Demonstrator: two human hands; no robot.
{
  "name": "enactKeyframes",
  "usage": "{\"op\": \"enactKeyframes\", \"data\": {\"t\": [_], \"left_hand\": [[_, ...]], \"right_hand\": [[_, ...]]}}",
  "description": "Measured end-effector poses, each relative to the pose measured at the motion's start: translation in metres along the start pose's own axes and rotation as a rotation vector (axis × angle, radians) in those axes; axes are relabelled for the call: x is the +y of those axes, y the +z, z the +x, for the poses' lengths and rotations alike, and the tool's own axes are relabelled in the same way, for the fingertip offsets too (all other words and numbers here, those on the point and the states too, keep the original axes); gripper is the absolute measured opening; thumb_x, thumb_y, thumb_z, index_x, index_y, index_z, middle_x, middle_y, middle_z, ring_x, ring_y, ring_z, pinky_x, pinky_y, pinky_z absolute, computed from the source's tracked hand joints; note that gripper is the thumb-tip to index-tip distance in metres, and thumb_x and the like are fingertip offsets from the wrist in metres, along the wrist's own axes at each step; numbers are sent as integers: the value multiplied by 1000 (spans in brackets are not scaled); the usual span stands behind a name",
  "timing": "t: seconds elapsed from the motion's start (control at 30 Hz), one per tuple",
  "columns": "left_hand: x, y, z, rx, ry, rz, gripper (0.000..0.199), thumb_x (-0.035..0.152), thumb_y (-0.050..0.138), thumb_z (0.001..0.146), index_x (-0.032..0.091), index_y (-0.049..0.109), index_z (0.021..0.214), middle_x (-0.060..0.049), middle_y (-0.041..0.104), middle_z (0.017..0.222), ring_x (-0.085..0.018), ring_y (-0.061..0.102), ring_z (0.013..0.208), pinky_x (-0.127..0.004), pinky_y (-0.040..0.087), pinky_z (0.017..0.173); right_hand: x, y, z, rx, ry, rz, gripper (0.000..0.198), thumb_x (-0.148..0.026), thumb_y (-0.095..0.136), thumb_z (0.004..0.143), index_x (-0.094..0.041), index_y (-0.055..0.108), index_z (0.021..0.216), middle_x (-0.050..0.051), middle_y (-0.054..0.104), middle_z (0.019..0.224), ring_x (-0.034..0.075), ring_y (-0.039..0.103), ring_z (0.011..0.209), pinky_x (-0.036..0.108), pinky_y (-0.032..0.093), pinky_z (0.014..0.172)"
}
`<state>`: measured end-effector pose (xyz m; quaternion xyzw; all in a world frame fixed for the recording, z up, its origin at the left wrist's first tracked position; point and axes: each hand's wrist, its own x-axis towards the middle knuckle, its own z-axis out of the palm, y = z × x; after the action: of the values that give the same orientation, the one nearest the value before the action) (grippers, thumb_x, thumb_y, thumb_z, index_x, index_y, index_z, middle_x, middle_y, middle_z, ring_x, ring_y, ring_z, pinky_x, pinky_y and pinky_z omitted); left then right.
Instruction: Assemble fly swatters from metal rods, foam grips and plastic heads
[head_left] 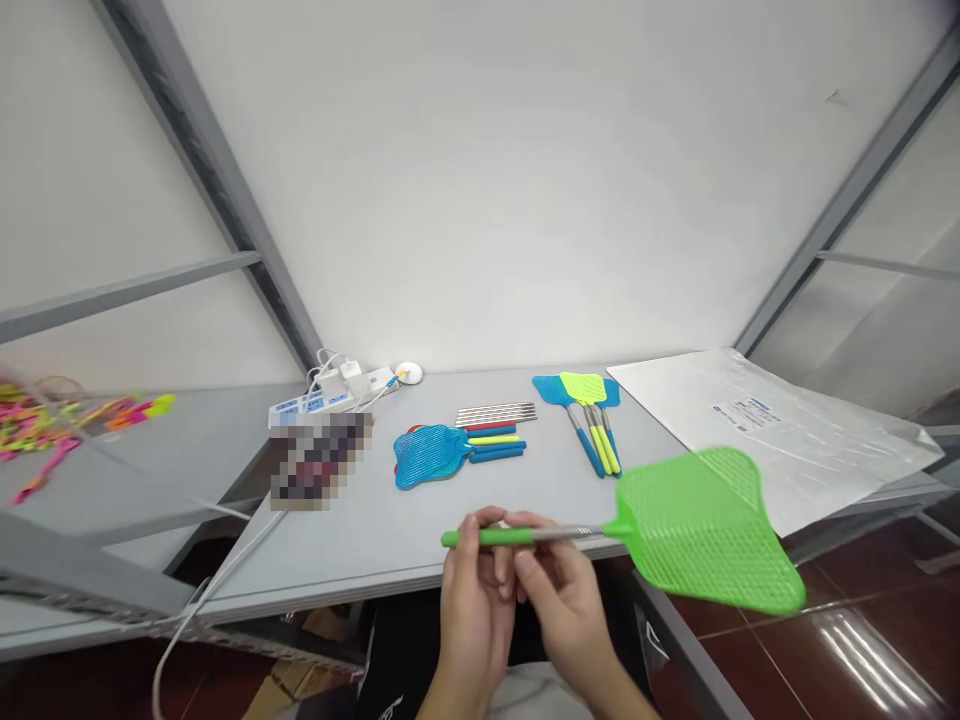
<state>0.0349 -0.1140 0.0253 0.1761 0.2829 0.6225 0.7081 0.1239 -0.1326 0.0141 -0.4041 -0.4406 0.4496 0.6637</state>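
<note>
A green fly swatter (pixel 697 530) lies crosswise over the front edge of the table, its broad perforated head to the right. My left hand (pixel 480 590) is closed around its green grip. Beside it, my right hand (pixel 562 590) pinches the swatter near where the grip meets the metal rod. Further back on the table lies a stack of blue swatter heads (pixel 431 455), with several blue, red and yellow handles (pixel 496 442) next to it. Behind these handles rest several metal rods (pixel 495 413). To the right, whole blue and yellow swatters (pixel 589 410) lie fanned together.
A white plastic bag (pixel 750 410) with a label covers the table's right side. Power strips (pixel 315 405) with chargers and cables stand at the back left, near a pixelated patch. Colourful pieces (pixel 75 420) lie on the left shelf. Grey metal posts (pixel 217 150) flank the table.
</note>
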Motion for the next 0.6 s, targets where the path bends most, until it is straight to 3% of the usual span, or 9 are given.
{"op": "enactKeyframes", "data": {"t": [0.1,0.2,0.3,0.47,0.6], "left_hand": [[-8,-1,9,-27,-63,101,44,52,71,83,16,66,108,7,42,55,-7,39,50,-19,38,54],[-6,-4,24,-9,-16,243,51,52,69,84,19,60,121,7,43,63,-5,35,49,-18,33,52],[7,-13,46,88,84,478,44,53,69,83,19,62,110,6,44,64,-6,36,50,-19,31,50],[43,-32,88,67,281,965,33,51,67,84,19,67,91,1,55,68,-12,47,59,-22,41,57],[73,-41,114,61,520,1231,24,45,66,84,21,69,84,-1,62,74,-15,55,66,-24,45,63]], "right_hand": [[9,-3,7,21,-50,-136,20,-37,57,94,-22,67,102,1,60,84,11,54,64,25,45,58],[5,-30,25,141,-134,-312,17,-36,52,97,-24,63,100,2,59,93,14,58,76,27,48,71],[-12,-66,50,283,-190,-481,22,-39,41,100,-24,58,101,5,62,102,20,60,99,34,46,89],[-37,-102,101,298,68,-1089,34,-47,40,98,-23,59,113,8,70,93,24,63,77,35,44,68],[-28,-111,139,242,79,-1444,42,-44,36,99,-19,61,122,10,73,88,28,65,80,40,41,76]]}}
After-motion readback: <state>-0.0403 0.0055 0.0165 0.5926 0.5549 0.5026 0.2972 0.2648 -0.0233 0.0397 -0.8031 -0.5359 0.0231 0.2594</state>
